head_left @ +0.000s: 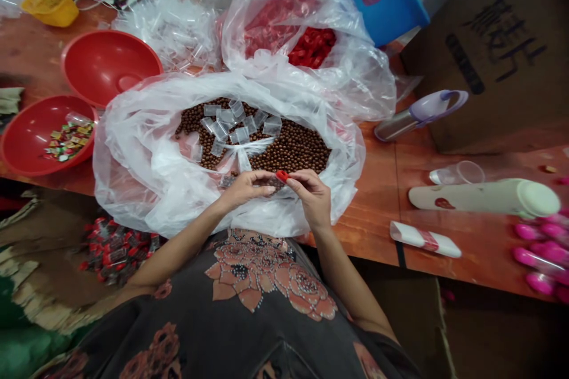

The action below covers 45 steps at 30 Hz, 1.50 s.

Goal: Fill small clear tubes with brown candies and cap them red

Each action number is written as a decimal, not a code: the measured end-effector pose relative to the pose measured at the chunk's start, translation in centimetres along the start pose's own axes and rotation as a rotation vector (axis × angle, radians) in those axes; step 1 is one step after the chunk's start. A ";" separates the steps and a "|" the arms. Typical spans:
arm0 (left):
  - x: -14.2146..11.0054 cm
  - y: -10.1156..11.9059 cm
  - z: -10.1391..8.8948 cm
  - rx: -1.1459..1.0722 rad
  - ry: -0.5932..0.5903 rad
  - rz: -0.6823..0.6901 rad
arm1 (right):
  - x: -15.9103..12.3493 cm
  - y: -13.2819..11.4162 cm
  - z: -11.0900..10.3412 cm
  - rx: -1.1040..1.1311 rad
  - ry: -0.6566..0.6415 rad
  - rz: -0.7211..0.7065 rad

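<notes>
Between the fingers of my left hand is a small clear plastic container with brown balls in it. My right hand pinches a red cap at the container's end; whether it is fully seated I cannot tell. Both hands are over the near edge of a white plastic bag, rolled open around many small brown balls. Several clear empty containers lie on the balls. Behind, another clear bag holds red caps.
Two red bowls stand left, one with small colourful pieces. A heap of clear containers lies behind. Filled, red-capped containers fill a box at lower left. To the right are a steel bottle, a pale bottle and a cardboard box.
</notes>
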<state>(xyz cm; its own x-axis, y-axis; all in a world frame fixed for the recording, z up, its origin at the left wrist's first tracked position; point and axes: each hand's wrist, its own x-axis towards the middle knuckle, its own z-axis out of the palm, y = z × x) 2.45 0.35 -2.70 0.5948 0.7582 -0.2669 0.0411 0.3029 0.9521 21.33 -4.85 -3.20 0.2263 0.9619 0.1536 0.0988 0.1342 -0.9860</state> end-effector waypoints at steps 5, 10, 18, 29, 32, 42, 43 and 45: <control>0.0 -0.1 -0.2 0.082 0.057 0.042 | -0.5 0.5 -0.6 -0.316 -0.202 -0.231; 0.0 0.1 0.1 0.103 0.126 0.107 | -0.7 1.8 0.0 -0.586 -0.268 -0.429; 0.0 0.2 2.1 -0.139 0.150 0.066 | -0.4 2.2 0.4 -0.644 -0.229 -0.601; 0.6 -1.4 4.9 -0.302 0.256 0.041 | -1.3 1.6 0.5 -0.479 -0.329 -0.477; 0.4 -0.5 4.3 -0.361 0.239 0.049 | -1.7 1.8 0.3 -0.249 -0.238 -0.210; 0.2 -0.5 4.0 -0.244 0.063 -0.136 | -1.1 0.7 1.2 0.026 0.087 0.076; 0.2 -0.6 4.0 -0.235 0.067 -0.139 | -1.2 0.5 1.2 -0.061 0.042 0.022; 0.3 -0.6 4.0 -0.249 0.085 -0.134 | -1.3 0.2 1.1 -0.265 -0.077 -0.106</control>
<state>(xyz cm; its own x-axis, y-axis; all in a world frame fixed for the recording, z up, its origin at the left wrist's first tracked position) 5.79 -1.93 -2.74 0.5279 0.7444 -0.4090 -0.0897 0.5277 0.8447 19.96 -5.80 -3.71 0.1283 0.9624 0.2396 0.3701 0.1776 -0.9118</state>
